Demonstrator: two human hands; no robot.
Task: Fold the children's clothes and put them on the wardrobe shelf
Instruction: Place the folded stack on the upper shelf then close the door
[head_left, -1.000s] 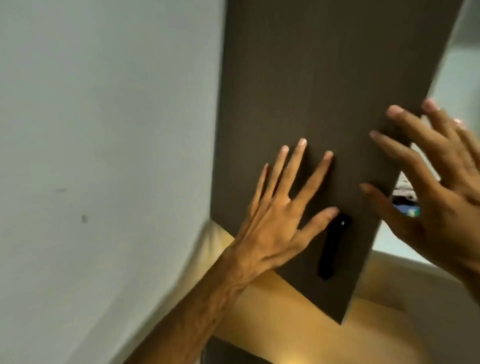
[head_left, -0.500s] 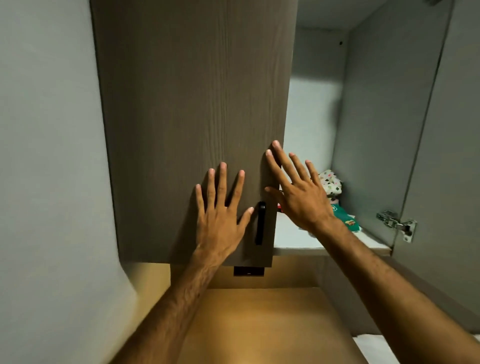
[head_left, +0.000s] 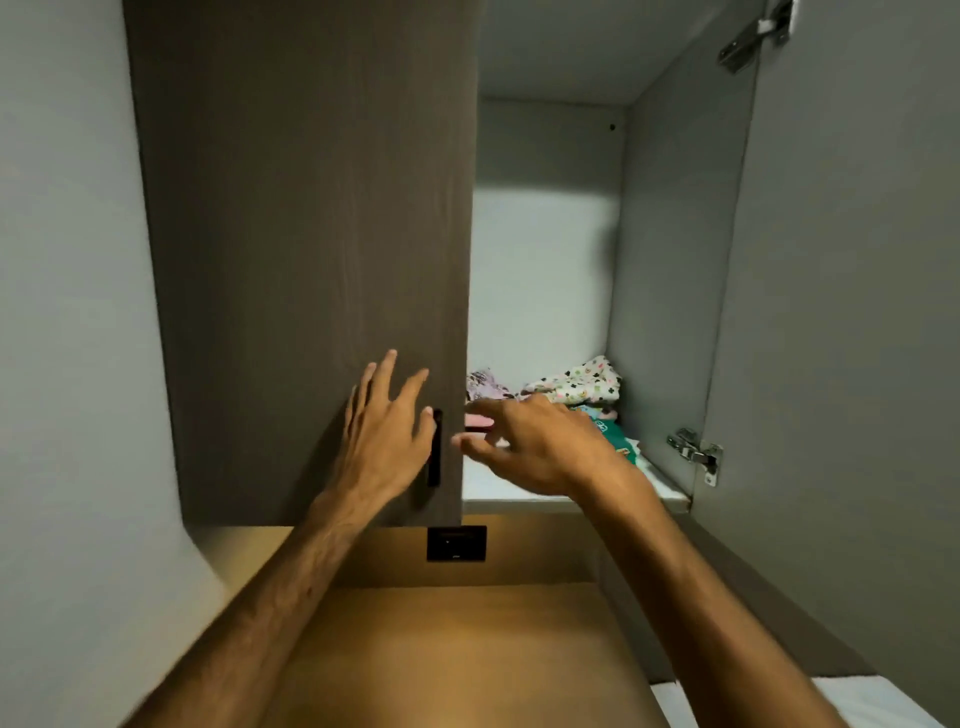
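Left door (head_left: 311, 249) is closed; right door (head_left: 852, 312) stands open at 3 o'clock. Folded clothes (head_left: 576, 387) lie on the shelf (head_left: 519, 488), so placement appears done; closing remains. Left hand (head_left: 382, 441), spread and empty, is at the handle (head_left: 435, 449). Right hand (head_left: 540, 441) is open and empty.

Two dark brown wood-grain wardrobe doors: one closed (head_left: 306, 234) left of the white wardrobe shelf (head_left: 519, 486), one swung open (head_left: 852, 312) to its right. One black bar handle (head_left: 435, 448). Two metal hinges (head_left: 696, 453) (head_left: 753, 36). One pile of printed children's clothes (head_left: 576, 387) on that shelf. Two bare hands (head_left: 382, 441) (head_left: 540, 447). One black wall switch plate (head_left: 456, 543) under it.
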